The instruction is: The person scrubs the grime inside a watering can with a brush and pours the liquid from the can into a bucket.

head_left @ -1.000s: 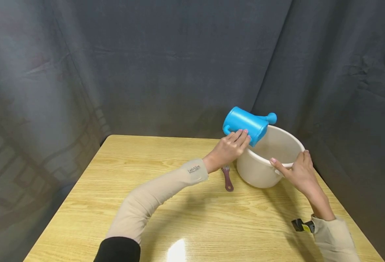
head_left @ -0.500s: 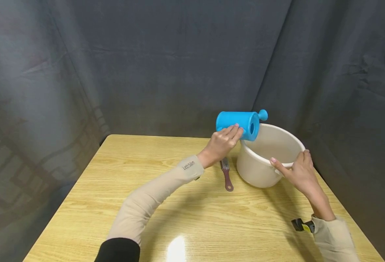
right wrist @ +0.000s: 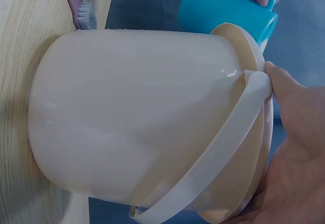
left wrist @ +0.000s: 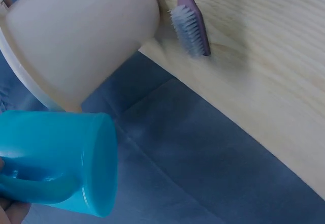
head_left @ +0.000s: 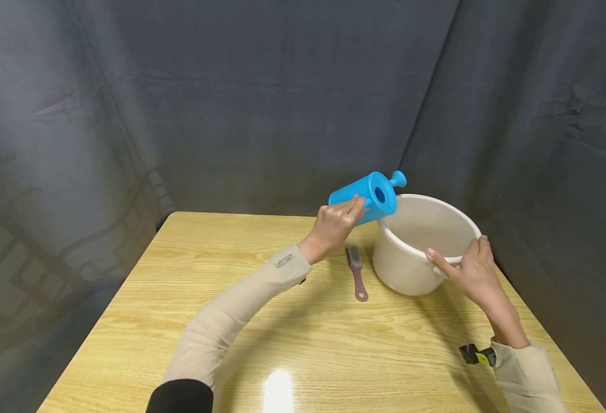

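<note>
A blue watering can is gripped by its handle in my left hand. It leans over the left rim of a white bucket, its round top opening and spout head facing right and towards me. In the left wrist view the base of the watering can and its curved handle show, with only a bit of the fingers. My right hand holds the bucket's near right rim, thumb along the outside. The right wrist view shows the white bucket with its carrying handle hanging down its side.
A brush with a purple handle and grey bristles lies on the wooden table, left of the bucket. Dark grey curtains hang behind and at both sides. The bucket stands near the table's right edge.
My left hand has drawn the watering can leftwards and back from over the bucket, turning its top opening into view. More of the brush shows. The right hand and bucket stay in place.
</note>
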Demonstrator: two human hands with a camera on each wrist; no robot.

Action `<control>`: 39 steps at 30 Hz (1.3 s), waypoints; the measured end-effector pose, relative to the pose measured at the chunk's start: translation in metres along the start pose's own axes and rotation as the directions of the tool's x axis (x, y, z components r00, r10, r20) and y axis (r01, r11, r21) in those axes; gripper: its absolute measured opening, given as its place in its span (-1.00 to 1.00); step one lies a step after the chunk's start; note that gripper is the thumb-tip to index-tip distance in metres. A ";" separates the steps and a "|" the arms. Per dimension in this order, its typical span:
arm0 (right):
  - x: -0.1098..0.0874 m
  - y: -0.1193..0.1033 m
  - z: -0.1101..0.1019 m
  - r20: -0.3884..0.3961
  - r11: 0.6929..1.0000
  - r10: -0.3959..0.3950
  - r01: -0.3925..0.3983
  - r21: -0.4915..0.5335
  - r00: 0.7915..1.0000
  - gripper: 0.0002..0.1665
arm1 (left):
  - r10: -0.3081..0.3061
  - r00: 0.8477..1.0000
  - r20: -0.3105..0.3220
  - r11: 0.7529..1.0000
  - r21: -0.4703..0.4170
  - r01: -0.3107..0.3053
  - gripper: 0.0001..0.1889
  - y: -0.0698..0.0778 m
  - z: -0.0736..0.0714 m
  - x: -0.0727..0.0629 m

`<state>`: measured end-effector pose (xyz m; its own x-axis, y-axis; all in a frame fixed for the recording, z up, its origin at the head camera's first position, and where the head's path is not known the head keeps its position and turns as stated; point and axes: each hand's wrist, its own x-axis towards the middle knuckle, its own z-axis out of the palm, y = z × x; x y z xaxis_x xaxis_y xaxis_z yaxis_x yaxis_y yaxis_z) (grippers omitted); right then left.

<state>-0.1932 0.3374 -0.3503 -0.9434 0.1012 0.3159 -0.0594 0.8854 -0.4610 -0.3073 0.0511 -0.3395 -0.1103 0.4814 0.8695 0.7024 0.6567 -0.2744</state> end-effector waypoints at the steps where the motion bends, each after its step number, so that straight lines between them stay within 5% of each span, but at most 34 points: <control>1: 0.000 0.000 0.000 -0.003 1.000 -0.004 0.004 -0.002 1.000 0.24 | -0.005 1.000 -0.010 1.000 0.001 0.005 -0.76 -0.001 0.000 -0.001; 14: 0.000 0.000 -0.001 0.032 1.000 0.009 -0.008 -0.011 0.999 0.28 | -0.070 0.997 -0.019 0.997 -0.020 0.070 -0.73 -0.020 -0.013 -0.028; 20: -0.001 0.004 -0.005 0.063 1.000 0.024 -0.023 -0.010 0.998 0.32 | -0.125 0.992 0.024 0.989 -0.074 0.127 -0.78 -0.024 -0.019 -0.037; 39: -0.001 0.007 -0.006 0.069 1.000 0.025 -0.024 -0.013 0.997 0.32 | -0.346 0.937 0.052 0.924 -0.153 0.349 -0.86 -0.040 -0.042 -0.070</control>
<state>-0.1908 0.3468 -0.3489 -0.9648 0.0918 0.2466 -0.0324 0.8886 -0.4576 -0.2985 -0.0331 -0.3721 -0.3827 0.2543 0.8882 0.7183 0.6866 0.1128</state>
